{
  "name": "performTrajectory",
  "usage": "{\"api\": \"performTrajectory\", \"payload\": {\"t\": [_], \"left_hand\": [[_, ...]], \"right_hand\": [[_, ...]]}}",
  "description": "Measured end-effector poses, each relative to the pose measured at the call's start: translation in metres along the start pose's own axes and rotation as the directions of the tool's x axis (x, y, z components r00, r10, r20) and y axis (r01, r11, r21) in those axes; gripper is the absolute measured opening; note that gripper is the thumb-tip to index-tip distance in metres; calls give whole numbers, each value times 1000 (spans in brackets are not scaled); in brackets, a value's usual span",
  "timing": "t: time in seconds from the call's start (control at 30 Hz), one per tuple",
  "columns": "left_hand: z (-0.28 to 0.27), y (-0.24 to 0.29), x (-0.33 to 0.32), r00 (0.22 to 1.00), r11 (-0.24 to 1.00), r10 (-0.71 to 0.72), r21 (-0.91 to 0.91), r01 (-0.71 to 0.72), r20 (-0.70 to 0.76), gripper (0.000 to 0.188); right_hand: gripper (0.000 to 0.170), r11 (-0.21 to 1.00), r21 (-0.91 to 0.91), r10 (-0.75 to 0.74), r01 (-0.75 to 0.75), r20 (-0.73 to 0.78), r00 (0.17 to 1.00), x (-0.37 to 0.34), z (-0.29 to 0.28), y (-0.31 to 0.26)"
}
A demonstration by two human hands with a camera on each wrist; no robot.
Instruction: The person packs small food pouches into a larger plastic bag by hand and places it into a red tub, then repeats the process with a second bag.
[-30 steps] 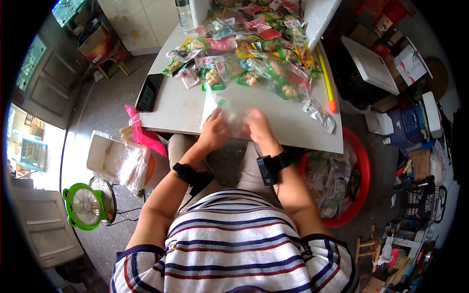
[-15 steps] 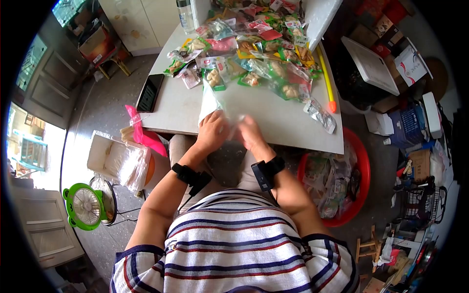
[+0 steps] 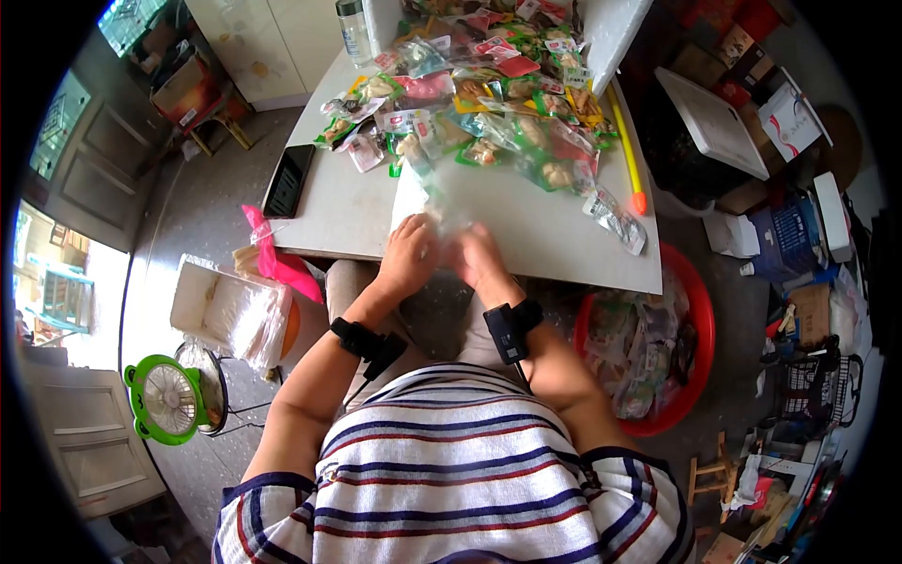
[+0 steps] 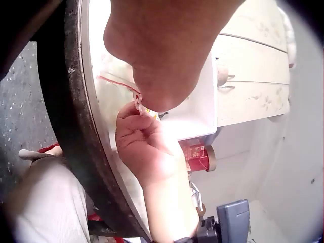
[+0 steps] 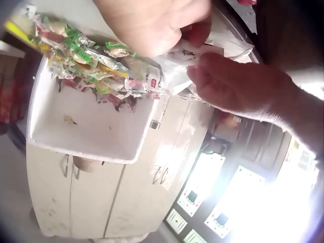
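1. We have both hands over the near edge of the table [image 3: 540,246], working on one clear packet [image 5: 177,76], which sits between them, towards twelve o'clock from our lap.
2. Our left hand [image 3: 409,257] has its thumb and fingers closed on the packet. Our right hand [image 3: 479,256] pinches its edge with the fingertips. We cannot tell what is inside, as it blurs in the head view.
3. Taking our hands as the middle of the dial, a white sheet [image 3: 406,199] lies at eleven o'clock, just beside our left hand. A large heap of packets [image 3: 526,132] spreads from about eleven to one o'clock, reaching into the white foam box [image 3: 620,33].
4. A silver packet [image 3: 613,223] rests apart from us at three o'clock, and the red tub [image 3: 705,352] stands at four o'clock, with more packets inside.
5. As for progress, we judge this packet to be part-way through handling, since neither hand has let it go. The heap looks like plenty that remains. The tub's contents may be finished pieces or further stock; we cannot tell which, nor count what is done.
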State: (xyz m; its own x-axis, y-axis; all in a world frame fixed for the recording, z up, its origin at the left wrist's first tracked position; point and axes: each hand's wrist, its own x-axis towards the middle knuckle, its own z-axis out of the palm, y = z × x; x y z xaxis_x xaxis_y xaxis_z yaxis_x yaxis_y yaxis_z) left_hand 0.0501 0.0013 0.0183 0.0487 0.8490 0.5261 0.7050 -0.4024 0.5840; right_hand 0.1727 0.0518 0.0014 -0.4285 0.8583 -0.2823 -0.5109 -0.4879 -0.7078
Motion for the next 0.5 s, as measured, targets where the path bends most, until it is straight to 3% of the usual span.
{"api": "performTrajectory", "payload": {"t": [0.17,0.27,0.37,0.4,0.47,0.5], "left_hand": [[2,-1,-7,995,995,-95,23,95,17,13],[3,-3,-8,981,982,-191,0,191,21,15],[0,0,-7,959,958,-282,56,281,10,16],[-2,2,-6,958,955,-286,92,282,26,17],[-5,4,-8,952,944,-299,162,287,60,19],[-3,0,-10,971,956,-236,190,224,47,19]], "right_hand": [[11,979,-178,-96,94,0,995,19,-14,8],[14,979,-164,-133,125,-44,990,20,-9,9],[16,968,-229,-119,105,-50,992,10,9,5],[16,984,-180,-5,-8,-73,997,2,17,-5],[14,886,-435,-160,161,39,986,14,3,3],[13,803,-543,-223,245,108,969,19,-1,4]]}}
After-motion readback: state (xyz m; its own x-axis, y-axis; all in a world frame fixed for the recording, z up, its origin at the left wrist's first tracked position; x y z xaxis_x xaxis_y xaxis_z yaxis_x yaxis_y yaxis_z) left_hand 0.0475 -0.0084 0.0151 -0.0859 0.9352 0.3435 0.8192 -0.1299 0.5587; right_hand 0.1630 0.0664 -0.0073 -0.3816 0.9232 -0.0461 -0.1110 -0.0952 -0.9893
